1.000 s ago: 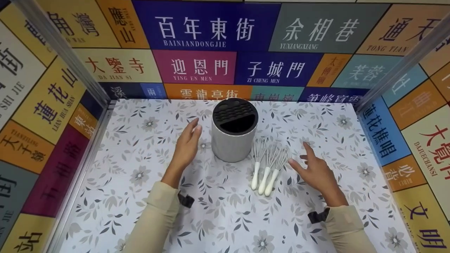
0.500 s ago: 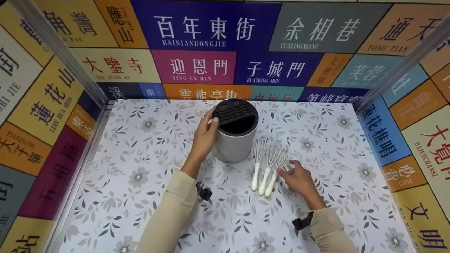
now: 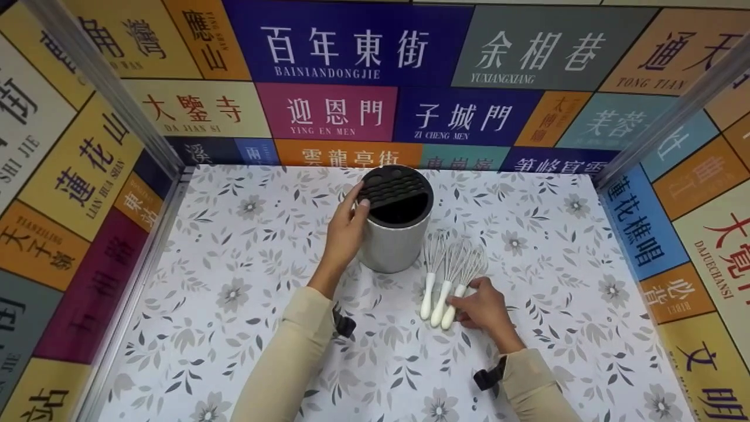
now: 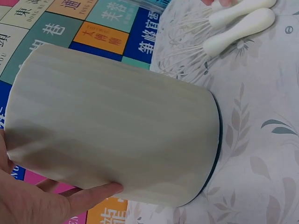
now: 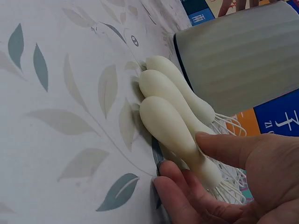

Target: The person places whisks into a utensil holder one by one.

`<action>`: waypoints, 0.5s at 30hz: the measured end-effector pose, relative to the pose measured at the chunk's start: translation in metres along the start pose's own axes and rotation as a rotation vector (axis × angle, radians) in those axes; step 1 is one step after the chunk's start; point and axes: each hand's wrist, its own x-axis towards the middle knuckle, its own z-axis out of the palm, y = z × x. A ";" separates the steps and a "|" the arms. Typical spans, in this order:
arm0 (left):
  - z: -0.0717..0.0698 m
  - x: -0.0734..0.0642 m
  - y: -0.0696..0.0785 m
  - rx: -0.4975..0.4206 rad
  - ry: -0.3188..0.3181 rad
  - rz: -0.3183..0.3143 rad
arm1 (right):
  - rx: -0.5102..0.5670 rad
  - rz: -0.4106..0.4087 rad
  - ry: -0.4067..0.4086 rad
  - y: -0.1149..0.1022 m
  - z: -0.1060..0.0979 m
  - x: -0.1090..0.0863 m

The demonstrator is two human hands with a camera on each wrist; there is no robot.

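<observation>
My right fingers (image 3: 481,296) pinch one whisk (image 5: 175,134), two others (image 3: 446,288) just left; my left fingers (image 3: 345,215), extended, touch the canister (image 3: 394,247).

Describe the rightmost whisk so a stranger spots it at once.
On the flowered tabletop, find the tall, pale canister with the black top. In front of it, slightly right, lie three similar white-handled whisks. The rightmost whisk is the only one pinched by the right grip.

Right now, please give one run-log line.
left hand: touching canister | right hand: pinching rightmost whisk at handle | other two whisks: on table
</observation>
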 end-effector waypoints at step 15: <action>0.003 0.003 -0.002 0.023 0.012 -0.002 | 0.233 0.010 0.004 -0.006 -0.014 -0.012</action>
